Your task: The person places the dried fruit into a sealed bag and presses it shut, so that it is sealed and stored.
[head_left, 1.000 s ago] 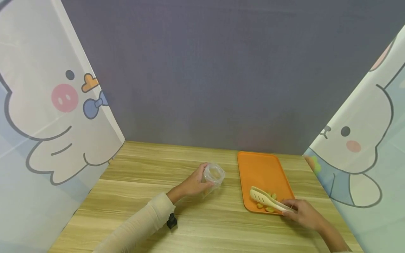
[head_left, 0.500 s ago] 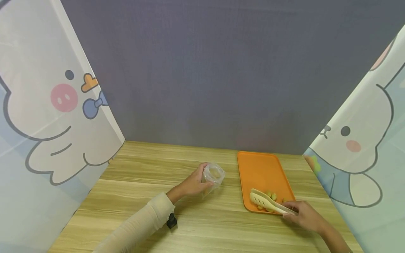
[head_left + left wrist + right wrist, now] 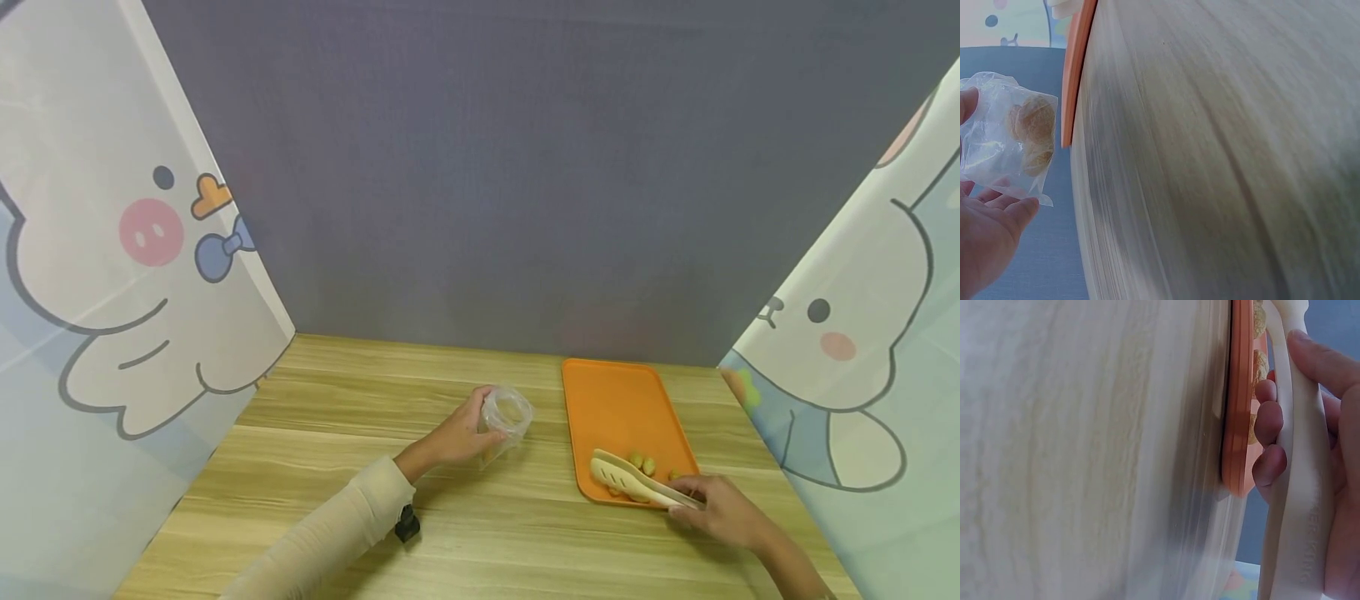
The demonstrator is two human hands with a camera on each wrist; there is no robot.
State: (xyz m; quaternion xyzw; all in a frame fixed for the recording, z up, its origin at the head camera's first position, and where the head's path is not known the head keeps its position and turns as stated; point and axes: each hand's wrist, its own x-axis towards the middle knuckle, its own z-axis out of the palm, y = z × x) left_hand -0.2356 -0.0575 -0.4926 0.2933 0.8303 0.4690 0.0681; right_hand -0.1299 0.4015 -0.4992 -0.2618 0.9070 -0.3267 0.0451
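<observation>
My left hand (image 3: pixel 459 433) holds a clear plastic bag (image 3: pixel 507 414) with its mouth spread round and facing up. In the left wrist view, brownish lumpy pieces (image 3: pixel 1035 128) show through the lower part of the bag (image 3: pixel 997 140), between thumb and fingers. My right hand (image 3: pixel 720 510) grips cream-coloured tongs (image 3: pixel 637 482) by the handles, fingers curled round them in the right wrist view. The slotted head of the tongs lies low over the near end of an orange tray (image 3: pixel 611 404). Several small yellow-brown pieces (image 3: pixel 648 466) lie there, some partly hidden under the tongs.
A wood-grain table (image 3: pixel 360 392) carries the tray at its right side. Behind it stands a grey wall panel (image 3: pixel 480 183). Cartoon-printed panels (image 3: pixel 150 333) flank both sides. A small black object (image 3: pixel 407 525) sits at the left wrist.
The tongs' head has dipped slightly toward the near edge of the tray, and the yellow-brown pieces around it have shifted. The left hand and bag stay where they were.
</observation>
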